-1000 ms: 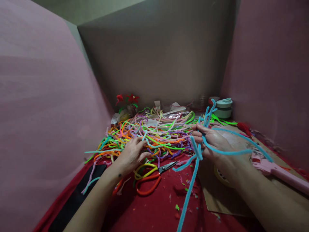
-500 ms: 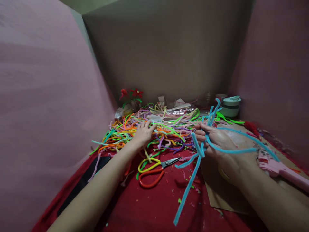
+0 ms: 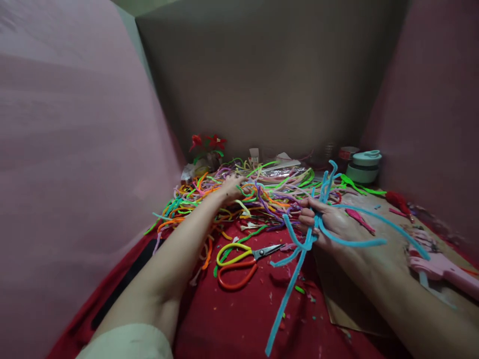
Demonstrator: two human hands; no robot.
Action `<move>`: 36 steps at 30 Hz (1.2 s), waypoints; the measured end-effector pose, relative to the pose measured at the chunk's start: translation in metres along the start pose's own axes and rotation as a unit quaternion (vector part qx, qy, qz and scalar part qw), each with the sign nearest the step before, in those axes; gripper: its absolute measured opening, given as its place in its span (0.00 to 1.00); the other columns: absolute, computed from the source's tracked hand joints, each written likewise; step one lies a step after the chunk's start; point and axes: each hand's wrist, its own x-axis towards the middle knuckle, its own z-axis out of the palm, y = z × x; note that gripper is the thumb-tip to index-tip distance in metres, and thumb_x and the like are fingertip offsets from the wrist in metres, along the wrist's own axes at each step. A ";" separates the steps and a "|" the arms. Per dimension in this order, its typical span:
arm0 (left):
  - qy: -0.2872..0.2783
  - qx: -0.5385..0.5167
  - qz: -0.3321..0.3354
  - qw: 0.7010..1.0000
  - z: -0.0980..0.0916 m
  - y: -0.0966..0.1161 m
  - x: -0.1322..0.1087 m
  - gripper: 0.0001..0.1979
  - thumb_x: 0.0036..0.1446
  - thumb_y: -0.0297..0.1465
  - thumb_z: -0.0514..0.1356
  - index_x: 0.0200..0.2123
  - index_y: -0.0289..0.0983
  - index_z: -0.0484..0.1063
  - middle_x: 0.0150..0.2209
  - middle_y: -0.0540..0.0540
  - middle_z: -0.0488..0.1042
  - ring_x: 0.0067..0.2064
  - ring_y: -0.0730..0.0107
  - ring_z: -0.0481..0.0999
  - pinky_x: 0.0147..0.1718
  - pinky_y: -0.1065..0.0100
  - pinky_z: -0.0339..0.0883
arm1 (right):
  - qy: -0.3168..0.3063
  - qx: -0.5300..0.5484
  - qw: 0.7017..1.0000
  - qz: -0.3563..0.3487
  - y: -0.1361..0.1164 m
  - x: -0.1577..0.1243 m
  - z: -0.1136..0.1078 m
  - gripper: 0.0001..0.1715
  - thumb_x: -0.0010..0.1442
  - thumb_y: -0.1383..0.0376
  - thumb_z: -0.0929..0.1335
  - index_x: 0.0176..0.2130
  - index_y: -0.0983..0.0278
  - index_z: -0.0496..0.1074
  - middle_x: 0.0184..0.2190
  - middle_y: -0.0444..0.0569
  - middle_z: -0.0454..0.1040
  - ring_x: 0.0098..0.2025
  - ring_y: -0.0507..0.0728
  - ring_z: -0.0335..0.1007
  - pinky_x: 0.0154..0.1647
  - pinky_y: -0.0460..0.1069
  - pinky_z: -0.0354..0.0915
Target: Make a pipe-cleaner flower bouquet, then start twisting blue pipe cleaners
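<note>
My right hand (image 3: 329, 222) is closed around several light blue pipe cleaners (image 3: 288, 304), twisted together where the fingers grip them. Their loose ends stick out up, down and to the right. My left hand (image 3: 234, 187) reaches into a big tangled heap of multicoloured pipe cleaners (image 3: 277, 192) toward the back. Its fingers are partly buried among the strands, so what they touch or hold cannot be made out. Below the heap lie scissors (image 3: 239, 264) with one yellow and one red handle, blades slightly apart.
A pink glue gun (image 3: 441, 269) rests on brown cardboard (image 3: 344, 304) at the right. Behind are a green lidded container (image 3: 362, 167) and red pipe cleaner flowers (image 3: 215, 142). A dark flat object (image 3: 127, 284) lies left on the red cloth (image 3: 224, 319). Walls enclose the space.
My left hand has moved farther forward, deeper into the heap, and a pale sleeve now shows. The right hand still holds the blue pipe cleaners, slightly turned. The view has shifted a little.
</note>
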 end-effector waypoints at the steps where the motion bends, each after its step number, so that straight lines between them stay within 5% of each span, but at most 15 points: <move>1: -0.026 -0.020 0.013 0.999 -0.010 -0.003 0.002 0.24 0.47 0.38 0.60 0.50 0.41 0.69 0.51 0.40 0.66 0.52 0.53 0.64 0.49 0.58 0.59 | -0.005 -0.002 1.000 0.006 0.000 0.002 -0.002 0.13 0.62 0.67 0.58 0.26 0.63 0.61 0.12 0.39 0.56 0.11 0.48 0.51 0.07 0.40 0.47; 6: -0.094 -0.118 0.046 0.987 -0.060 -0.010 -0.009 0.29 0.40 0.40 0.65 0.49 0.40 0.70 0.48 0.46 0.72 0.46 0.63 0.70 0.42 0.69 0.63 | 0.014 -0.005 1.000 0.015 -0.001 0.000 -0.001 0.11 0.61 0.68 0.57 0.27 0.62 0.62 0.13 0.40 0.57 0.12 0.49 0.53 0.06 0.40 0.47; 11: -0.047 -0.179 0.046 0.982 -0.086 -0.010 -0.056 0.25 0.49 0.39 0.57 0.50 0.34 0.67 0.43 0.43 0.72 0.43 0.66 0.71 0.40 0.68 0.64 | 0.019 -0.007 1.000 0.004 -0.001 -0.004 0.002 0.11 0.61 0.68 0.57 0.28 0.62 0.60 0.14 0.40 0.57 0.12 0.49 0.52 0.07 0.41 0.51; 15: -0.012 -0.026 0.088 0.996 -0.070 -0.022 -0.102 0.14 0.49 0.30 0.57 0.41 0.38 0.73 0.36 0.45 0.70 0.38 0.65 0.69 0.39 0.65 0.62 | -0.022 -0.002 1.000 0.007 0.003 0.001 -0.004 0.10 0.60 0.67 0.57 0.28 0.62 0.60 0.15 0.40 0.58 0.12 0.49 0.52 0.07 0.41 0.50; 19: -0.047 0.057 0.131 0.989 -0.025 -0.032 -0.119 0.19 0.48 0.26 0.58 0.46 0.41 0.70 0.40 0.43 0.67 0.42 0.63 0.66 0.42 0.63 0.60 | -0.057 0.002 0.998 0.012 0.008 0.007 -0.011 0.09 0.59 0.65 0.59 0.27 0.62 0.60 0.14 0.40 0.57 0.12 0.49 0.52 0.07 0.41 0.50; 22: -0.028 0.056 0.103 0.993 -0.003 -0.034 -0.105 0.14 0.51 0.32 0.57 0.41 0.35 0.72 0.44 0.38 0.66 0.46 0.57 0.64 0.46 0.58 0.58 | -0.061 0.000 0.998 0.014 0.010 0.008 -0.014 0.09 0.60 0.65 0.59 0.27 0.62 0.60 0.15 0.40 0.58 0.12 0.49 0.53 0.07 0.41 0.50; 26: -0.014 0.023 0.067 0.997 -0.003 -0.038 -0.064 0.22 0.44 0.34 0.62 0.45 0.36 0.69 0.43 0.40 0.67 0.46 0.56 0.65 0.43 0.60 0.60 | -0.056 -0.004 0.998 0.015 0.010 0.010 -0.015 0.09 0.60 0.65 0.59 0.27 0.62 0.59 0.14 0.39 0.57 0.12 0.48 0.53 0.06 0.40 0.50; 31: -0.054 -0.053 0.039 0.996 -0.013 -0.049 -0.012 0.08 0.44 0.35 0.61 0.26 0.35 0.72 0.22 0.50 0.68 0.29 0.68 0.69 0.28 0.71 0.61 | -0.027 -0.015 0.999 0.032 0.008 0.010 -0.013 0.11 0.61 0.66 0.58 0.26 0.62 0.58 0.13 0.38 0.54 0.11 0.47 0.49 0.05 0.40 0.47; 36: -0.098 -0.133 0.034 0.986 -0.020 -0.063 0.015 0.12 0.49 0.38 0.58 0.27 0.34 0.72 0.17 0.52 0.68 0.21 0.73 0.68 0.22 0.73 0.61 | -0.005 -0.005 0.999 0.049 0.005 0.005 -0.008 0.12 0.62 0.65 0.58 0.26 0.62 0.59 0.13 0.38 0.56 0.11 0.47 0.50 0.06 0.40 0.47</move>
